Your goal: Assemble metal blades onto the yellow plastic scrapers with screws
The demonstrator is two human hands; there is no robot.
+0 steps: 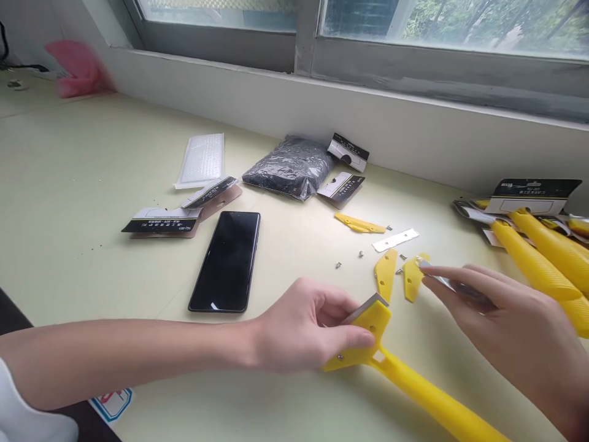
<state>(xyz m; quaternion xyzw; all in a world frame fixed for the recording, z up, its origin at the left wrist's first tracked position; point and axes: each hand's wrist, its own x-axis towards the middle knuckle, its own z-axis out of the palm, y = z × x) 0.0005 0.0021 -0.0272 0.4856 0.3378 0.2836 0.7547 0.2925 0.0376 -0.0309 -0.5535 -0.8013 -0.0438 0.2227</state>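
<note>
The left hand (304,331) has its grip clamped on the head of a yellow scraper (427,393), thumb across the face, over the near side of the surface (115,166), and that long handle slants off past the bottom of the view. The right hand (515,325) pinches a slim metallic tool, mostly hidden by the fingers, its grip together on it, with the tip right over a yellow plate (411,279); touching or not, you cannot tell! The near edge cuts diagonally across the lower left corner, beneath the left forearm, while the far edge runs up to the wall under the window. Plenty of room to move along the left side, towards the far left corner and its pink bag (80,70). It's tighter ahead: a second plate (385,274) lies just beyond the scraper head, loose screws (338,265) dot the middle, a flat blade (396,240) behind them. To the left sits a black phone (225,264), cardboard labels (161,222) past it, and a dark plastic bag (292,169) near the far edge. And over on the right, a pile of yellow-handled scrapers (538,258) crowds in beyond the right hand!
</note>
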